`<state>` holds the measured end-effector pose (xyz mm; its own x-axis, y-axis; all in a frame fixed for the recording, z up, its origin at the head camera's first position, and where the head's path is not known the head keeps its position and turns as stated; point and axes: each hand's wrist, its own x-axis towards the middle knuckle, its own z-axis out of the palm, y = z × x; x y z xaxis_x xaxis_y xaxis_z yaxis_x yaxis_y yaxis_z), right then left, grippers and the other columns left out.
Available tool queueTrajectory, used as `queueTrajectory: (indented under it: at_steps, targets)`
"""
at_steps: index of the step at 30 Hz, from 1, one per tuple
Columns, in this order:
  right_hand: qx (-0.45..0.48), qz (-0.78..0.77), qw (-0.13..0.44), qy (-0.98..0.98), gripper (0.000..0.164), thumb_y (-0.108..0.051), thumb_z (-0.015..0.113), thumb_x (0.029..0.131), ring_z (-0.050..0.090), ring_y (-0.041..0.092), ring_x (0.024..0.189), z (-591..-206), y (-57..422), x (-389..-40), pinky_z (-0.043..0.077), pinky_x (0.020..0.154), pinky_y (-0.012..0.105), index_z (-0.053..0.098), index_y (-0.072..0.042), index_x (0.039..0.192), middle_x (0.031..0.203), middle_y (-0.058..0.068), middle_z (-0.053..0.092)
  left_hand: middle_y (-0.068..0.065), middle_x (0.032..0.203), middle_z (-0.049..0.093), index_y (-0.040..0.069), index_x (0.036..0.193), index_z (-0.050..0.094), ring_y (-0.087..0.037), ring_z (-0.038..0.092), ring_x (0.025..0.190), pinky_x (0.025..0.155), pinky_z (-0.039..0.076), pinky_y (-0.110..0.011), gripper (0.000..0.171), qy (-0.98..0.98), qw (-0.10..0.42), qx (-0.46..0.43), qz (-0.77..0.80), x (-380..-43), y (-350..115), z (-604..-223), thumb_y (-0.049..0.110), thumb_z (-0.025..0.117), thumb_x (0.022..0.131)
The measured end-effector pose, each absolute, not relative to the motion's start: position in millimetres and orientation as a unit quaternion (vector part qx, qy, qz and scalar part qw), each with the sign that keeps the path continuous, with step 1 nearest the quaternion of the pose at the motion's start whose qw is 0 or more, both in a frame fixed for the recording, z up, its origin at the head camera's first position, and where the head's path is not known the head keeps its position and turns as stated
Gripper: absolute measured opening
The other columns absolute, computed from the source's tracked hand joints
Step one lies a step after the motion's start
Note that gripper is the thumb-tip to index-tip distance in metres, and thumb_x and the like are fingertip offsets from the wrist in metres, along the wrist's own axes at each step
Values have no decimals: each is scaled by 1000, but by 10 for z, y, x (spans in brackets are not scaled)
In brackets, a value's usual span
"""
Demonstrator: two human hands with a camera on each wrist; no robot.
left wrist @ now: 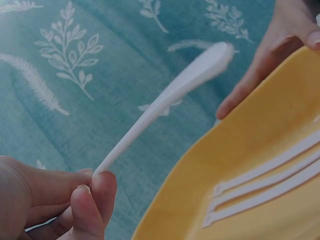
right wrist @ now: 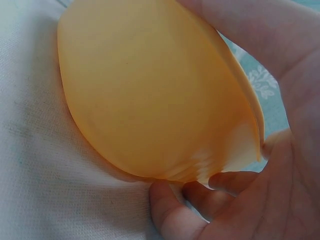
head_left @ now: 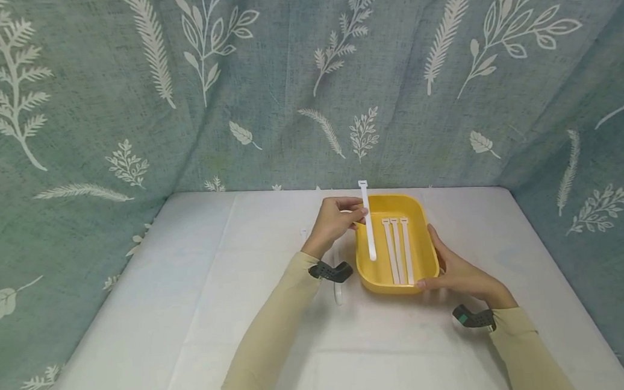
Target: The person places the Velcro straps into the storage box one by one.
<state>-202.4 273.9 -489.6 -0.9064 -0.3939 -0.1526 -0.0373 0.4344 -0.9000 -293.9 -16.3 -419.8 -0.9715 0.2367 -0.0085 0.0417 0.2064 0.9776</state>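
Observation:
My left hand [head_left: 338, 217] pinches a white cable strap [head_left: 369, 233] with a slotted head between thumb and fingertips. The strap hangs over the left side of a yellow plastic bin [head_left: 369, 278], its slotted head up beyond the rim. In the left wrist view the strap [left wrist: 165, 102] slants up from the pinching fingers. Three more white cable straps [head_left: 397, 249] lie side by side inside the bin. My right hand [head_left: 456, 272] grips the bin's right side, thumb at the near rim and fingers around the outer wall. In the right wrist view the bin's wall [right wrist: 135, 95] stands close over the cloth.
Another white strap [head_left: 338, 296] lies on the white-covered table [head_left: 234, 321], partly hidden by my left wrist. A strap's head [head_left: 304, 234] shows beside that forearm. A green leaf-patterned curtain [head_left: 283, 100] borders the table at the back and both sides.

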Motion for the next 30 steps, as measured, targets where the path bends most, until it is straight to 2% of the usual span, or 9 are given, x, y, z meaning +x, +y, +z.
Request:
queueTrajectory:
  at_steps: [10,18,20,26,30]
  targets:
    - [-138,-521,167,825,135,-22,85,84,-11,45,160,-4893,2721,-2020,4,125,71,-26,-22,161,173,9,-23,-18,113,75,-3,128,69,-14,75,77,66,62,-24,35,784,100,93,606,-2969,-35,-4263,11,74,96]
    - [-131,-516,171,829,135,-23,84,84,-10,46,160,-4885,2729,-2021,5,125,71,-26,-24,161,173,9,-22,-20,108,75,-7,128,67,-19,76,78,68,63,-24,36,790,102,93,597,-2952,41,-4281,6,73,95]
    - [-131,-516,170,829,135,-23,84,84,-10,45,161,-4884,2726,-2020,5,125,71,-26,-23,161,173,9,-22,-20,107,75,-8,128,67,-17,75,75,71,64,-28,36,791,106,92,596,-2954,59,-4297,5,73,95]
    - [-135,-521,172,825,134,-22,84,85,-12,44,161,-4890,2719,-2021,4,126,70,-26,-21,161,173,9,-23,-21,103,76,-10,129,65,-12,71,67,86,64,-47,37,787,123,79,599,-2958,132,-4337,0,72,94]
    - [-133,-517,174,828,133,-23,84,85,-10,43,161,-4880,2723,-2020,5,126,70,-26,-21,161,173,9,-22,-20,104,77,-8,128,67,-15,74,69,87,63,-48,35,796,124,72,589,-2958,201,-4344,1,72,94]
